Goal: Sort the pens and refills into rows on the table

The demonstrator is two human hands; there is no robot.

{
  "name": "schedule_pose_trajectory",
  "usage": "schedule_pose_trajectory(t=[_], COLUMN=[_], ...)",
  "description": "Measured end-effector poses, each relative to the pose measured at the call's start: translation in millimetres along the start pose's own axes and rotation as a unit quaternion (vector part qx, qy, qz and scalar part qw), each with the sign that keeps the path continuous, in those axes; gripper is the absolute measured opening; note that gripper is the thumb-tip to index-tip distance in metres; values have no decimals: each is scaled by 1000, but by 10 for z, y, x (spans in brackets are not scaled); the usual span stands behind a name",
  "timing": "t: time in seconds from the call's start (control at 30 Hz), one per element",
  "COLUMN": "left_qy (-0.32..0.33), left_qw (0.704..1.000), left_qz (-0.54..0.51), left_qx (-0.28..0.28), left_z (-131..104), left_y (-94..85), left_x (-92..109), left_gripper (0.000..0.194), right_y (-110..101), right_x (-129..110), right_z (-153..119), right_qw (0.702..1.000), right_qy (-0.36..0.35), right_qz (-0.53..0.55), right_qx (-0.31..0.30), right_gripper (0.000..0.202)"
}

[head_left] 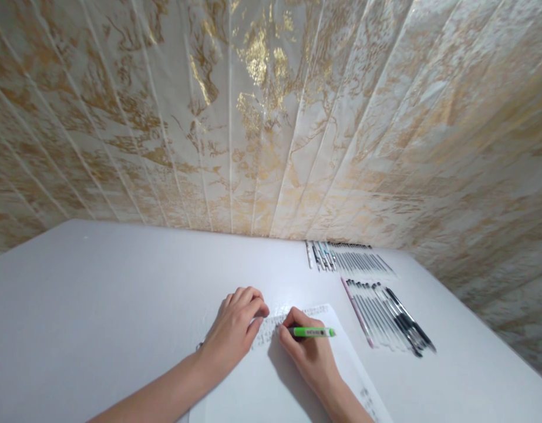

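Observation:
A green pen [313,332] is pinched in my right hand [306,352], its barrel tilted to the right and its tip hidden by the fingers. Under both hands lies a white sheet of paper [239,393] with rows of dark handwriting across its upper part. My left hand [236,323] rests over the left side of the written lines, fingers loosely bent, thumb a little apart, with nothing held. A small dark thing [199,345] shows beside the left wrist; I cannot make out what it is.
On the white table [121,294], a row of pens and thin refills [376,317] lies right of the paper. Behind it, near the wall, is another row of pens and refills [354,261]. Gold-patterned wall covering [253,147] rises at the table's back and right.

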State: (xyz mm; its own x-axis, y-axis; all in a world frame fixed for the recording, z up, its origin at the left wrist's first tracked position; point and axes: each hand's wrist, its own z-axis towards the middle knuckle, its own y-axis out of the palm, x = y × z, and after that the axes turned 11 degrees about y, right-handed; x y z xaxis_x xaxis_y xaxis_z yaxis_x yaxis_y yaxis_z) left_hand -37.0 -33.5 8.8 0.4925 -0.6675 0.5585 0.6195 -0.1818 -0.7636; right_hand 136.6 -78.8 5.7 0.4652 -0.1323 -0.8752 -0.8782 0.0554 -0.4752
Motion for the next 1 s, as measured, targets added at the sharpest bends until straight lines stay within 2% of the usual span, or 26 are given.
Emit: schedule_pose_trajectory(t=[0.2,0.4,0.73,1.0], left_qy=[1,4,0,3], left_qw=[1000,1000,1000,1000], left_qz=[-1,1,-1,-2], left_qx=[2,7,4,6], left_z=[-2,1,0,0], left_y=[-15,-14,-17,-19], left_x=[17,16,27,17], left_gripper=[17,17,17,14], right_y=[-5,-11,-4,-16], right_x=[-11,-17,0,-8], right_z=[0,5,12,12], right_qw=[1000,999,1000,1000], right_qy=[2,7,5,15], right_qz=[2,36,2,27], right_qx=[9,-11,10,4], right_gripper=[20,19,19,20])
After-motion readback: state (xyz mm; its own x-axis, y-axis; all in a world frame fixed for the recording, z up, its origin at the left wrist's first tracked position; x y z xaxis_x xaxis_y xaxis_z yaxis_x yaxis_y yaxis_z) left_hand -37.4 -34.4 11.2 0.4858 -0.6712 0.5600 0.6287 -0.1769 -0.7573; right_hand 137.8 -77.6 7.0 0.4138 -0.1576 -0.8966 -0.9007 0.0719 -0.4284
